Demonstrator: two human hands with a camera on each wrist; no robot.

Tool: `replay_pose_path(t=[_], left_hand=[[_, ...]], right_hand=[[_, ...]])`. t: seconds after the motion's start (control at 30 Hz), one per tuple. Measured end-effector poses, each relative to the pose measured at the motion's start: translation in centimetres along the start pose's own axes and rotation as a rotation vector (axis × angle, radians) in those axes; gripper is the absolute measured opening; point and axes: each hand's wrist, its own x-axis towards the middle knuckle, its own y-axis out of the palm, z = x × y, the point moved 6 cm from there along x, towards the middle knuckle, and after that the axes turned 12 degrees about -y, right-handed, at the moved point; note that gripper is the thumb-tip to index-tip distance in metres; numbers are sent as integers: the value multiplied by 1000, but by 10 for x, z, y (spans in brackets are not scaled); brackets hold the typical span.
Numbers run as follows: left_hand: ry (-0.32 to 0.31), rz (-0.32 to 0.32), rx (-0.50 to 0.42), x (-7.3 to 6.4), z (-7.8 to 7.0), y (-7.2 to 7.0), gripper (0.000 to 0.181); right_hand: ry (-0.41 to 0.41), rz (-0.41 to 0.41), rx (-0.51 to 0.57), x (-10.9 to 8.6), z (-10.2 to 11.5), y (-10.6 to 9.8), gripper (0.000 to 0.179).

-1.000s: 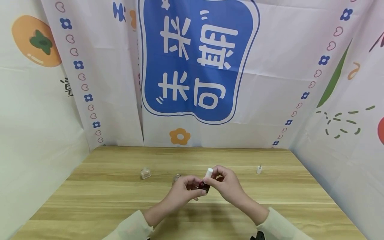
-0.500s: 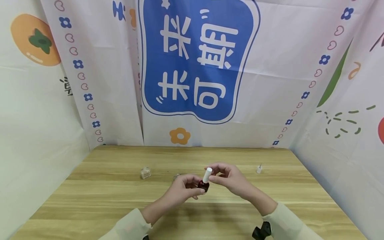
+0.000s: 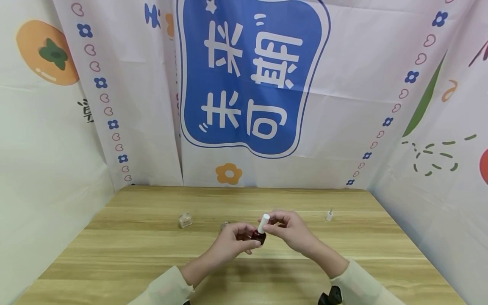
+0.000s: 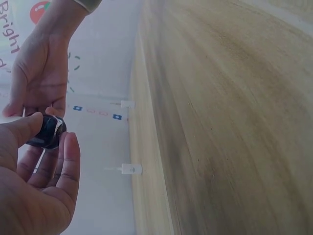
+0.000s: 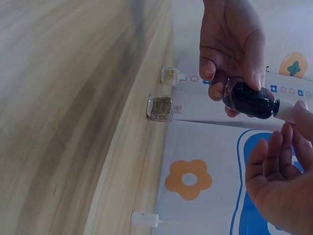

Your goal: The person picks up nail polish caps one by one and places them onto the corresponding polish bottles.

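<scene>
In the head view my left hand [image 3: 233, 239] grips a small bottle of dark red nail polish [image 3: 258, 237] between thumb and fingers, above the table. A tall white cap [image 3: 263, 223] sits on the bottle's neck, tilted slightly right. My right hand [image 3: 291, 231] pinches this cap with its thumb and index finger. From the right wrist view, the dark bottle [image 5: 250, 100] lies across the left fingers, its white cap [image 5: 284, 110] under the right thumb. The left wrist view shows the bottle's base [image 4: 51, 131] between the left thumb and fingers.
An uncapped clear bottle [image 3: 185, 220] stands on the wooden table [image 3: 152, 254] at left. A glittery bottle [image 5: 161, 108], also uncapped, is mostly behind the left hand in the head view. Two white brush caps [image 4: 131, 169] stand brush up on the table. Printed cloth [image 3: 331, 127] walls the table.
The right fingers have slid up from the bottle's neck along the cap, loosening briefly, then closing in again. More of the white cap now shows. The left hand has stayed nearly still.
</scene>
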Motion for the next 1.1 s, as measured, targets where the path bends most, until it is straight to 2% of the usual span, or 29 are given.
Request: replay_pose_path(t=[0.37, 0.5, 0.63, 0.93, 1.1], left_hand=[[8, -66, 2, 0, -2, -1, 22], [4, -77, 9, -1, -2, 0, 20], [10, -74, 18, -1, -4, -1, 20], [13, -8, 15, 0, -3, 1, 24], [4, 8, 10, 0, -4, 3, 23]], right_hand=[[18, -180, -58, -5, -3, 3, 15], [16, -217, -76, -6, -3, 4, 16], [11, -175, -75, -5, -1, 3, 17], [11, 68, -15, 0, 2, 0, 22], [2, 76, -22, 2, 1, -2, 20]])
